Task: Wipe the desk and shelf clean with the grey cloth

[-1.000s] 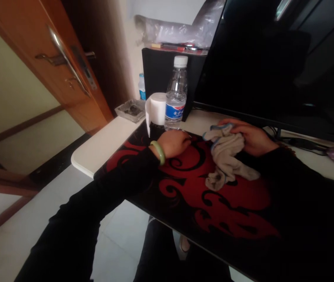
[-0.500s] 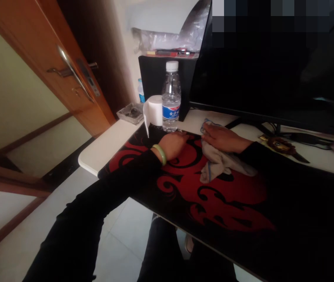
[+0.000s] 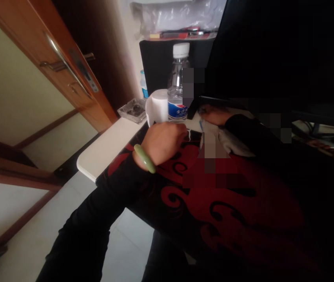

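My left hand, with a green bangle on the wrist, is curled into a loose fist just above the far edge of the red-and-black desk mat. It is right in front of the water bottle and the white paper roll; its fingertips are hidden. My right hand lies on a grey cloth with a blue edge and presses it onto the desk at the mat's far edge, under the dark monitor.
A white desk corner juts out on the left beside a wooden door with a metal handle. A glass ashtray sits behind the roll. A black box with bagged items stands at the back. Cables lie at the right.
My right hand has pushed the cloth away from me toward the monitor base. My left hand has lifted a little off the mat and looms closer. The camera has leaned in.
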